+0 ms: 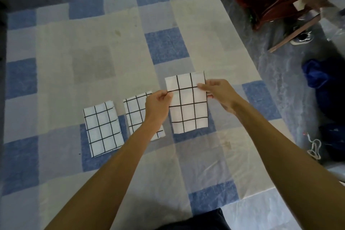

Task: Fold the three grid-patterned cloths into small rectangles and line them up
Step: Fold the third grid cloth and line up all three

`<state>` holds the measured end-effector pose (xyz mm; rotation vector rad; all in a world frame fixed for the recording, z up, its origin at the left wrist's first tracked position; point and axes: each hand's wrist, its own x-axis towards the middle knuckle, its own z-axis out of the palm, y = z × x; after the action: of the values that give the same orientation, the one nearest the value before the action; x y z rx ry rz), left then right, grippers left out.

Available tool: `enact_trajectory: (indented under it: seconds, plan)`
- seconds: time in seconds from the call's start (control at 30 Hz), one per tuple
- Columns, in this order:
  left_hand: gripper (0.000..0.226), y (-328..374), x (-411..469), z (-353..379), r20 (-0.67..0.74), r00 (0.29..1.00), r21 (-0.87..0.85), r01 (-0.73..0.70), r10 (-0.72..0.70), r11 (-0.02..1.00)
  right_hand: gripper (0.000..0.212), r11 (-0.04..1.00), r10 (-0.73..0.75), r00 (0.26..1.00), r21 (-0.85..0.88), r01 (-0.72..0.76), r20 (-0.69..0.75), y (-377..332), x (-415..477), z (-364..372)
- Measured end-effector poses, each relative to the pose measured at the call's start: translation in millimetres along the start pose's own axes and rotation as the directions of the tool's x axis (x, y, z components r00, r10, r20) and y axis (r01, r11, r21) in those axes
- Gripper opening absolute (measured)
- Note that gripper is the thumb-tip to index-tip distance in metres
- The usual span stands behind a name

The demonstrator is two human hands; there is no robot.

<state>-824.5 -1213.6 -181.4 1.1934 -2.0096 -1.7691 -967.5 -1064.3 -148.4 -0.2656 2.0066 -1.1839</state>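
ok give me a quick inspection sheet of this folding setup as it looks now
surface: blue and cream checked tablecloth, some faint stains
job's things: left cloth and middle cloth folded, lying side by side; right cloth folded, pinched at both side edges
clutter: nothing seen on the cloth-covered surface
hands: left hand and right hand each grip the right cloth
cables: white cord on the floor at right
surroundings: wooden chair piled with clothes, shoe, blue fabric on the floor
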Motion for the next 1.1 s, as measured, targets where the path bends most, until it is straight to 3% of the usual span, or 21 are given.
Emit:
enact_trajectory:
  seconds: [0.13,0.23,0.4,0.67,0.87,1.0,1.1]
  plan:
    - [0.008,-9.7,14.2,14.9,-0.025,0.992,0.032,0.124,-0.124,0.992,0.015,0.996,0.071,0.996,-0.049,-0.074,-0.062,23.1,18.6,12.7]
    - [0.025,-23.4,28.9,21.1,-0.011,0.985,0.109,0.174,-0.173,0.979,0.013,0.984,0.041,0.988,-0.165,-0.065,-0.146,39.2,35.5,19.9]
    - [0.047,-42.3,35.8,23.0,0.156,0.936,0.032,0.313,-0.314,0.949,0.022,0.966,0.015,0.978,-0.248,-0.067,-0.207,56.4,59.9,30.9]
    - [0.050,-60.5,20.6,37.7,0.005,0.972,0.039,0.236,-0.237,0.971,0.043,0.916,-0.134,0.972,-0.398,0.048,-0.192,60.5,45.2,40.3]
    - [0.037,-51.3,10.1,41.2,-0.029,0.992,0.150,0.126,-0.123,0.981,0.051,0.906,-0.165,0.964,-0.418,0.063,-0.211,76.1,44.7,44.8]
    - [0.029,-49.4,1.0,27.2,-0.071,0.995,0.164,0.085,-0.074,0.983,0.047,0.809,-0.287,0.919,-0.583,0.080,-0.272,78.0,42.1,52.0]
    - [0.024,-54.3,-7.0,2.2,-0.134,0.990,0.156,0.071,-0.050,0.985,0.040,0.666,-0.460,0.852,-0.732,0.144,-0.251,74.9,30.7,63.8]
